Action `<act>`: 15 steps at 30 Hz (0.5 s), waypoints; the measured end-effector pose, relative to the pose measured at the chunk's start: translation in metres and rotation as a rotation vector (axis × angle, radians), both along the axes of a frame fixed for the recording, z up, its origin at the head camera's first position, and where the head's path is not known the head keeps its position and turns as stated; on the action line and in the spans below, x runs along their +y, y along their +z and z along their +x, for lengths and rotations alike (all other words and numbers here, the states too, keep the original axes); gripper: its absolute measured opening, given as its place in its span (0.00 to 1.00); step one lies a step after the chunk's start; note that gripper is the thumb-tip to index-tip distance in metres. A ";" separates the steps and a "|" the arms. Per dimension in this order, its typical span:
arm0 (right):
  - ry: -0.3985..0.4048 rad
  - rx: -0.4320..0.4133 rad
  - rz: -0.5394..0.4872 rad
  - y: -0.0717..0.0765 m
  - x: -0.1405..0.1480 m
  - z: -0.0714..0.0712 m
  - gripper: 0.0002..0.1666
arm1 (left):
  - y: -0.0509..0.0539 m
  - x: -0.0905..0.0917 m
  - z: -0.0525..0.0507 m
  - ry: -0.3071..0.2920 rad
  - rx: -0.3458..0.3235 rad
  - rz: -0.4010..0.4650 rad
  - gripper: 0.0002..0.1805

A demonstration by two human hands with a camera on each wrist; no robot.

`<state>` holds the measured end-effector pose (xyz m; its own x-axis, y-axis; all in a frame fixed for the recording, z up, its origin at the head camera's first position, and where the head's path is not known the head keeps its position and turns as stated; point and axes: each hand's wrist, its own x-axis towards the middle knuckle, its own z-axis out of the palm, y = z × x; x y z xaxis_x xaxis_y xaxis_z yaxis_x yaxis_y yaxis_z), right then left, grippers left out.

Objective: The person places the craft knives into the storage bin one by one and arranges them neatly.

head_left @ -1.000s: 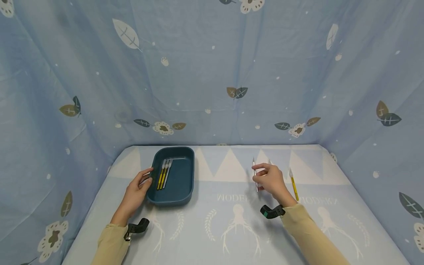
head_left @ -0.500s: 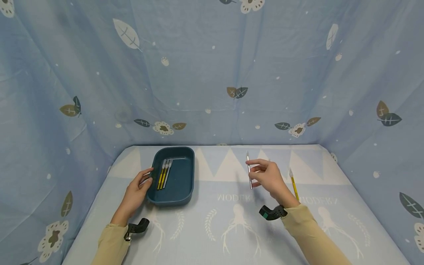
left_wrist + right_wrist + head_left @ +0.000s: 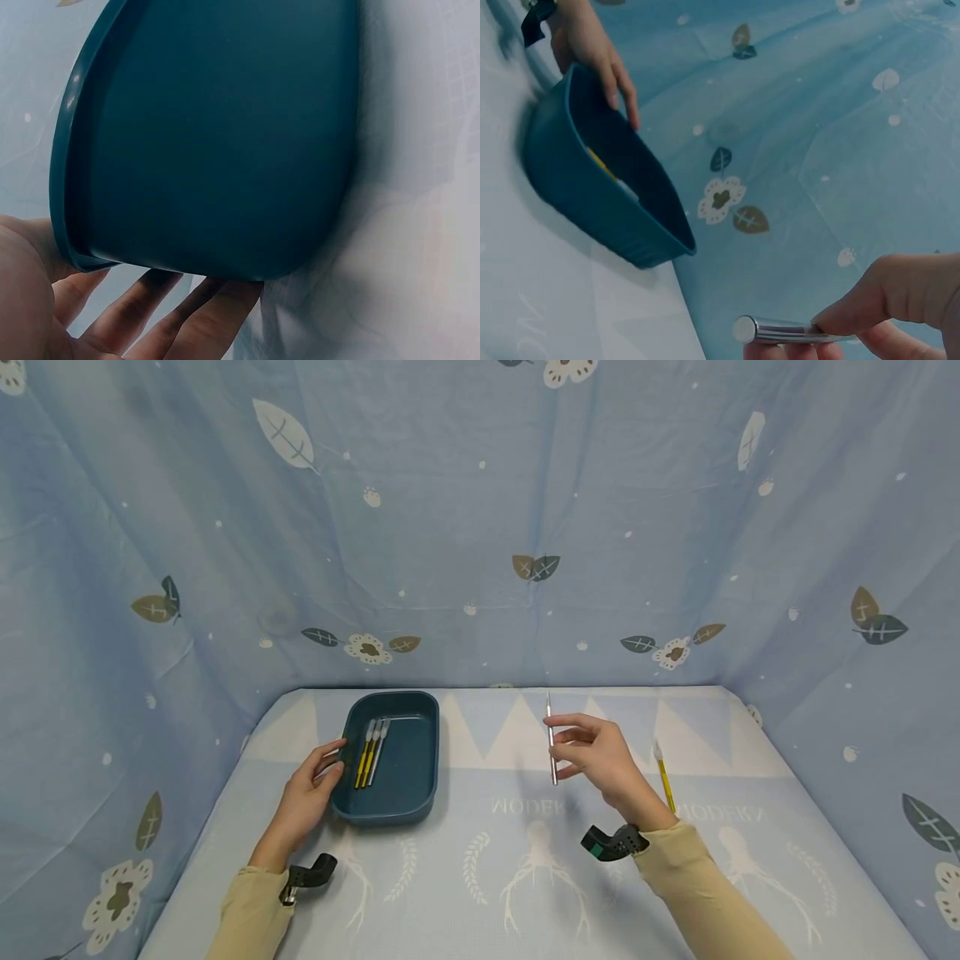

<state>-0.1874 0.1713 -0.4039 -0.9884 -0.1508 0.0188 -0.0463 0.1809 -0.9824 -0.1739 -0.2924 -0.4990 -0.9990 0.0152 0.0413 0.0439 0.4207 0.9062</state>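
Note:
A silver craft knife (image 3: 551, 752) stands nearly upright in the head view, pinched between the thumb and fingers of my right hand (image 3: 596, 756). In the right wrist view its flat round end (image 3: 745, 330) faces the camera. My left hand (image 3: 303, 797) rests against the left side of a dark teal tray (image 3: 431, 760), fingers fairly straight at its rim and outer wall. Inside the tray, two yellow craft knives (image 3: 363, 764) and a silver craft knife (image 3: 378, 760) lie side by side with clear caps. Another yellow craft knife (image 3: 665, 783) lies right of my right hand, its lower end near the wrist.
A pale patterned cloth (image 3: 480, 868) covers the table. Blue printed curtains (image 3: 465, 527) rise behind it and on both sides. Wrist cameras (image 3: 615, 843) are strapped to both forearms.
My right hand has carried the silver craft knife leftward and slightly up, away from the yellow one on the table. A pale tip behind that hand is now hidden. Left hand and tray stay put.

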 end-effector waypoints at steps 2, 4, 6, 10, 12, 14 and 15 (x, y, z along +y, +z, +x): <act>0.013 0.010 -0.004 0.001 -0.002 0.000 0.26 | 0.000 0.000 0.000 0.000 0.000 -0.001 0.30; 0.024 0.014 -0.012 0.002 -0.003 0.001 0.26 | -0.001 0.000 0.000 -0.001 0.000 -0.002 0.30; 0.032 0.014 -0.023 0.004 -0.005 0.001 0.26 | -0.001 0.000 0.000 -0.002 0.000 -0.004 0.30; 0.047 0.011 -0.054 0.006 -0.008 0.002 0.26 | -0.001 0.000 0.000 -0.001 0.000 -0.001 0.29; 0.055 0.011 -0.072 0.007 -0.009 0.002 0.27 | -0.001 0.000 -0.001 -0.001 0.001 0.001 0.29; 0.061 0.009 -0.092 0.009 -0.011 0.003 0.27 | 0.000 0.000 -0.001 -0.002 0.000 0.002 0.29; 0.063 0.006 -0.104 0.010 -0.012 0.003 0.27 | 0.000 0.000 -0.001 -0.003 0.000 0.002 0.29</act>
